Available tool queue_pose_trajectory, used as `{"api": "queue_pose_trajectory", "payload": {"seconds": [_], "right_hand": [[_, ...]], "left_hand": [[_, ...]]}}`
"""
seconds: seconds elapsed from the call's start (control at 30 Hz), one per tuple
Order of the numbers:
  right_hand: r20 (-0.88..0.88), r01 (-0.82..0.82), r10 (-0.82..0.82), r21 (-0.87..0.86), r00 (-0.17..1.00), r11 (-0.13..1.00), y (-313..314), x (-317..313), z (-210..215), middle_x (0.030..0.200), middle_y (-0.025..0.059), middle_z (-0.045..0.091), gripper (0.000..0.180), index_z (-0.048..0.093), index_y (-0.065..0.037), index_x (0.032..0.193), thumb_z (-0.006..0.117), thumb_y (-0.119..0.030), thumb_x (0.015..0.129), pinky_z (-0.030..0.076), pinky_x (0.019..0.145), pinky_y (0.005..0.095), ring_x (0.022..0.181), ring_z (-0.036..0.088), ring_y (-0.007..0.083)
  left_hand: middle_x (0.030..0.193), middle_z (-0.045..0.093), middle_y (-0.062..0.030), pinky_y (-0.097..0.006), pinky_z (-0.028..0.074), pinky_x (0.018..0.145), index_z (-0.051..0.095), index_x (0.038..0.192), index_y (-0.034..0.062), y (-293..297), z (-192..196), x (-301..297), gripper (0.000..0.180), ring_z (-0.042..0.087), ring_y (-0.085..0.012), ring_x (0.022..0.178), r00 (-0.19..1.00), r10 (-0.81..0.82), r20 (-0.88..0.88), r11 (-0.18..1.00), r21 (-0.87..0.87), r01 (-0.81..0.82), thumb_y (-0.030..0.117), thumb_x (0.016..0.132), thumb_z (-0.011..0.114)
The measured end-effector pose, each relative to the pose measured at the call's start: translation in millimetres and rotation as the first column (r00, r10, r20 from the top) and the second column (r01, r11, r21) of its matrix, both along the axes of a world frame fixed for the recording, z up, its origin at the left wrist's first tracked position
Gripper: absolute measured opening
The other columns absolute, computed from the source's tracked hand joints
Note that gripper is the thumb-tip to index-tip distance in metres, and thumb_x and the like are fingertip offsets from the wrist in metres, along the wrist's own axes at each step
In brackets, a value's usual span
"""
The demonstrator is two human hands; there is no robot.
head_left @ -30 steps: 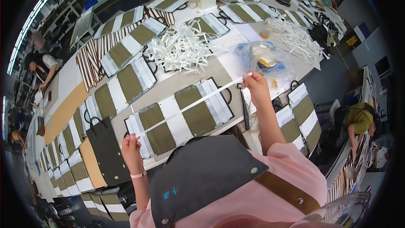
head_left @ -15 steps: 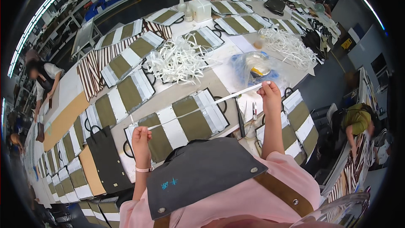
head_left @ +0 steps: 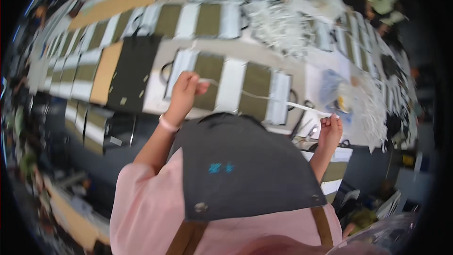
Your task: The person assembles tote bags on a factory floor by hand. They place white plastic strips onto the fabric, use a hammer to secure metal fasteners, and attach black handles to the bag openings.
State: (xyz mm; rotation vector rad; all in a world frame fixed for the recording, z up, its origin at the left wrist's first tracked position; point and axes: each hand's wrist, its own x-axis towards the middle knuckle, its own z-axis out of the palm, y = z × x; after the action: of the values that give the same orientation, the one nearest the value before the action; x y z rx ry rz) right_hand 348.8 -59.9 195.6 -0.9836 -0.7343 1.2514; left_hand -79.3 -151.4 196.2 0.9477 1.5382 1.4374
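Held a thin white strip (head_left: 264, 98) stretched between both hands: left hand (head_left: 183, 95) pinched shut on one end, right hand (head_left: 330, 130) pinched shut on the other. Hung over a flat bag (head_left: 231, 85) striped olive and white. Beside, black bag (head_left: 137, 78), white strip pile (head_left: 281, 28).
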Motion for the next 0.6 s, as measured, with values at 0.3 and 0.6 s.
{"api": "queue_pose_trajectory", "payload": {"seconds": [0.3,0.6], "right_hand": [[0.226,-0.47,0.493,-0.152,0.84,0.87,-5,-95,7,0.076,0.0017,0.059,0.007,0.06,-0.004,0.086,0.059,-0.009,0.091,0.044,0.068,0.027,0.068,0.053,0.0103],[0.424,-0.486,0.44,0.002,0.792,0.874,12,-149,-31,0.067,-0.0037,0.05,0.013,0.056,-0.005,0.079,0.059,-0.013,0.089,0.036,0.057,0.0225,0.064,0.043,0.0047]], "left_hand": [[0.089,0.062,-0.0092,-0.029,0.052,0.072,0.055,0.102,0.0015,-112,25,-70,0.02,0.063,-0.0155,0.078,0.805,0.591,0.051,0.794,0.143,-0.591,0.02,0.097,0.05],[0.082,0.055,0.0008,-0.019,0.043,0.069,0.056,0.101,0.0071,-131,-7,-150,0.016,0.051,-0.0051,0.076,0.88,0.475,0.012,0.879,0.032,-0.476,0.023,0.098,0.052]]}}
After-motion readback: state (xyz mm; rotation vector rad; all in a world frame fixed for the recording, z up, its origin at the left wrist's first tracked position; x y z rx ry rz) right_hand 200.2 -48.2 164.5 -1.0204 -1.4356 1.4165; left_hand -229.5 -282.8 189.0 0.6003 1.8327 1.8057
